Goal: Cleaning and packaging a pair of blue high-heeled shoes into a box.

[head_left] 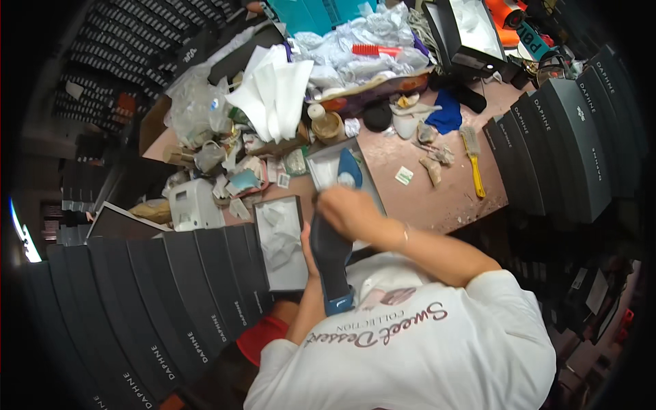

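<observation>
Sole-side handling apparently in hand: left hand fingers hold blue shoe at frame centre, right hand fingers blurred, grip cannot be told; next move likely needs steady support.

1 blue shoe, dark sole facing up, heel at near end

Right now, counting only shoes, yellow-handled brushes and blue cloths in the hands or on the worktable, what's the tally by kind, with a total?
Shoes: 2 (the sole-up shoe at the hands, the blue shoe in the open box)
Yellow-handled brush: 1
Blue cloth: 1
Total: 4
</observation>
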{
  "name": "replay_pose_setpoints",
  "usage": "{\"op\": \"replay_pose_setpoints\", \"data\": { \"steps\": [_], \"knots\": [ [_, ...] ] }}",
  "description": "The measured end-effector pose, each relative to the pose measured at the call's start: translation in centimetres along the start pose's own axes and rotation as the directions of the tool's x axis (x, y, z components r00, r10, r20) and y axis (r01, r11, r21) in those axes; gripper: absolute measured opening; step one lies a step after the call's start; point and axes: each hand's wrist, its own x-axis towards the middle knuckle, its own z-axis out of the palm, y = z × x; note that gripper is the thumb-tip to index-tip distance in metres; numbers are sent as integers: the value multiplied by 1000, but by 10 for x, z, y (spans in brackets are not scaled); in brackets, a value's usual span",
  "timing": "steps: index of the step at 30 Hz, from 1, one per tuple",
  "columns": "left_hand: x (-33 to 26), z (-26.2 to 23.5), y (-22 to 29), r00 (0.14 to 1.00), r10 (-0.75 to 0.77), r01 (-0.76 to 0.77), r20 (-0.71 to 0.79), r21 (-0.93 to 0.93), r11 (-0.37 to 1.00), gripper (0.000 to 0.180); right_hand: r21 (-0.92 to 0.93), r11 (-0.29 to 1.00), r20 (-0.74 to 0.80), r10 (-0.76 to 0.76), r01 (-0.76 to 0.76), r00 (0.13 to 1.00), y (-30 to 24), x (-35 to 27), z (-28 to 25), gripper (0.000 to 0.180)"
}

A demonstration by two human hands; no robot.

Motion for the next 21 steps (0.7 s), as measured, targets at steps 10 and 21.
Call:
{"op": "replay_pose_setpoints", "data": {
  "steps": [10, 21],
  "knots": [
    [0, -70, 8, 996, -66, 72, 62, -90, 993, 67, 238, 952, 176, -237, 192, 956, -36, -38, 21, 24],
    [29, -148, -32, 878, 257, 340, 405, -903, 261, 51, 241, 895, 201, -424, 375, 883, -44, -16, 27, 16]
  ]
}}
